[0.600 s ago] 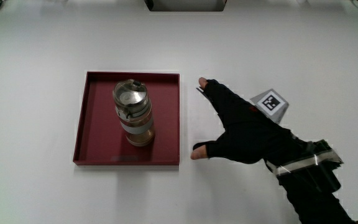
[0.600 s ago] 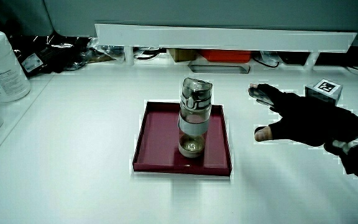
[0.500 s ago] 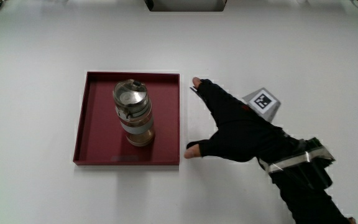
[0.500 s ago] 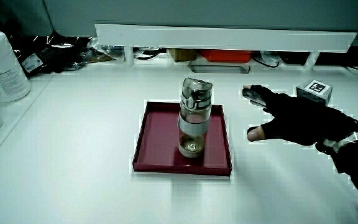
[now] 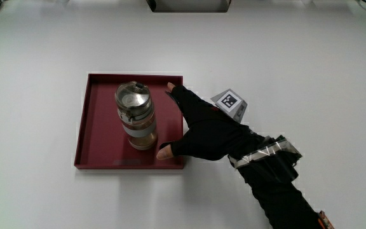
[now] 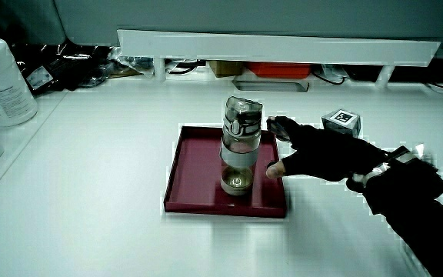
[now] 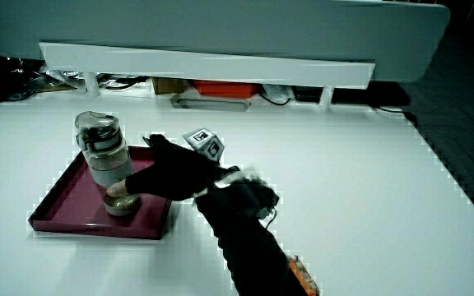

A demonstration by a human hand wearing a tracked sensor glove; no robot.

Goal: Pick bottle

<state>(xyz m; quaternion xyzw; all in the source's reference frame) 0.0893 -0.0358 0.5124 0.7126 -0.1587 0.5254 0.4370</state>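
Fingers (image 5: 178, 94) spread wide, holding nothing, the hand (image 5: 205, 130) reaches over the tray (image 5: 94, 137) rim just beside the upright bottle (image 5: 136, 116).

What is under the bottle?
The bottle stands upright on a dark red tray, which lies on the white table. The spot of tray right beneath its base is covered. The hand reaches in beside it, fingers spread.

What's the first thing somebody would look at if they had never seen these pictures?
Probably the clear bottle with a grey lid, standing upright in the middle of a dark red tray on the white table. Next comes the hand in the black glove, reaching over the tray's edge beside the bottle with fingers spread and holding nothing, and a small patterned cube on its back.
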